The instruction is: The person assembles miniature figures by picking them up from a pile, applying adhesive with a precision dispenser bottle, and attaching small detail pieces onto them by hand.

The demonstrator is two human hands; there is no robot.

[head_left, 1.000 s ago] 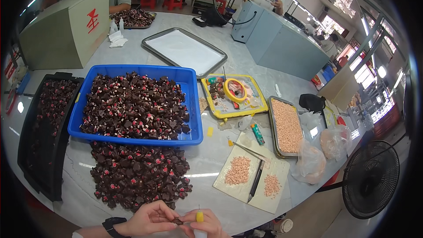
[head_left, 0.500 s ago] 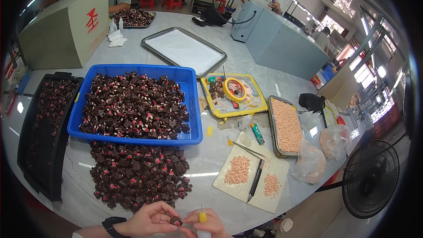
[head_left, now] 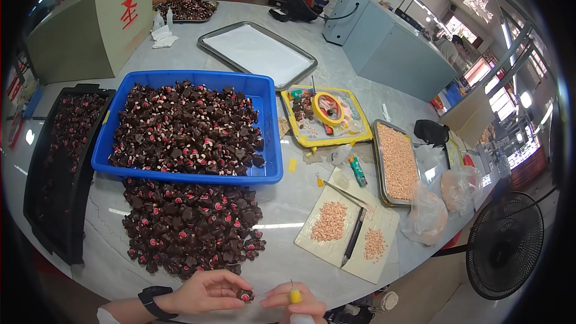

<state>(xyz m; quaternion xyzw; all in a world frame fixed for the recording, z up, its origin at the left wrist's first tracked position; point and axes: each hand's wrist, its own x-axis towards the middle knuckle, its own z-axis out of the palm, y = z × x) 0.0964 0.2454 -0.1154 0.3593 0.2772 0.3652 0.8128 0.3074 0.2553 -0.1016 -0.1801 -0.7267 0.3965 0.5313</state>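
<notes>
At the lower edge my left hand (head_left: 207, 292), with a black watch on the wrist, pinches one small dark brown piece (head_left: 244, 294) with a red spot. My right hand (head_left: 298, 302) is right beside it, closed around a thin tool with a yellow grip (head_left: 294, 295) and a fine needle tip that points up. Just beyond both hands lies a loose heap of the same dark pieces (head_left: 192, 222) on the grey table. Behind the heap stands a blue crate (head_left: 267, 144) full of more of them.
A black tray (head_left: 48, 204) of dark pieces lies at the left. A pale board (head_left: 351, 252) with two pink granule piles and a pen, a metal tray of granules (head_left: 399, 162), a yellow tray (head_left: 354, 135) and plastic bags sit right. A floor fan (head_left: 504, 246) stands beyond the table edge.
My hands have shifted a little to the right along the lower edge, still together, with the dark piece and the yellow tool in them.
</notes>
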